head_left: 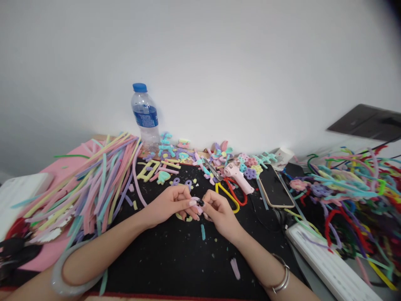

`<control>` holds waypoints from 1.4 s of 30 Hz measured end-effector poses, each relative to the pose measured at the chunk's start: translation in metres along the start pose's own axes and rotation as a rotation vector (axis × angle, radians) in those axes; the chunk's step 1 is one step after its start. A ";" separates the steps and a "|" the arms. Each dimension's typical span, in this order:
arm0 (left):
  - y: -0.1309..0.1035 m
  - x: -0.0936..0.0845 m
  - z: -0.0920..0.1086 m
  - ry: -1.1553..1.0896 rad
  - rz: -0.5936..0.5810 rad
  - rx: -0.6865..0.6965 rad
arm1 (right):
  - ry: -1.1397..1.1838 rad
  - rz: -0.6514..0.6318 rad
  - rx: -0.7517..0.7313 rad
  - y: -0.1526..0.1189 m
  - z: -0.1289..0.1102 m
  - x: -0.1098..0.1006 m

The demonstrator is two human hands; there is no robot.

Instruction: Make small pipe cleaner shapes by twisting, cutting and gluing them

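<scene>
My left hand (pixel 175 203) and my right hand (pixel 219 211) meet over the middle of a black mat (pixel 150 259). Between their pinched fingertips is a small lilac pipe cleaner piece (pixel 196 200), partly covered by the fingers. A short teal pipe cleaner scrap (pixel 203 232) lies on the mat just below the hands, and a lilac scrap (pixel 235 269) is nearer the front. Beyond my right hand are scissors with red and yellow handles (pixel 233 196) and a pink glue gun (pixel 239 177).
Long pastel pipe cleaners (pixel 103 188) are heaped at left. A plastic bottle (pixel 145 117) stands by the wall. Bent shapes (pixel 163 177) lie behind the hands. At right are a phone (pixel 275 188), a white power strip (pixel 328 267) and a tangle of coloured pipe cleaners (pixel 347 184).
</scene>
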State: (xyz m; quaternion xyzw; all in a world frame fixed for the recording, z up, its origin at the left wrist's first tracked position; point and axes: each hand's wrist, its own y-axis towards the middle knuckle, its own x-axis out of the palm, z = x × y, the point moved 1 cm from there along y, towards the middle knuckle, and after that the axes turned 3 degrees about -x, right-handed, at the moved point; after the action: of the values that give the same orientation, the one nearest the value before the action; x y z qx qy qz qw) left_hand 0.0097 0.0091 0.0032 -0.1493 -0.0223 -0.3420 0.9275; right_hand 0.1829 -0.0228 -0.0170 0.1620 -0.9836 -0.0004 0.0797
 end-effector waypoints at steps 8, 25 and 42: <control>-0.001 0.001 -0.001 0.003 0.013 0.024 | -0.535 -0.069 -0.130 -0.005 -0.012 0.004; -0.007 -0.013 -0.008 0.920 0.215 0.750 | -0.489 -0.102 -0.080 -0.004 -0.016 0.004; -0.008 -0.013 -0.011 0.911 0.217 0.622 | -0.570 -0.104 -0.105 -0.005 -0.018 0.007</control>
State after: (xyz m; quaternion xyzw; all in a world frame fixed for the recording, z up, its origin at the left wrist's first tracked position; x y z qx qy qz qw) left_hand -0.0064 0.0081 -0.0074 0.2924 0.2962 -0.2519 0.8737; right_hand 0.1810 -0.0288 0.0015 0.2011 -0.9553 -0.1010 -0.1919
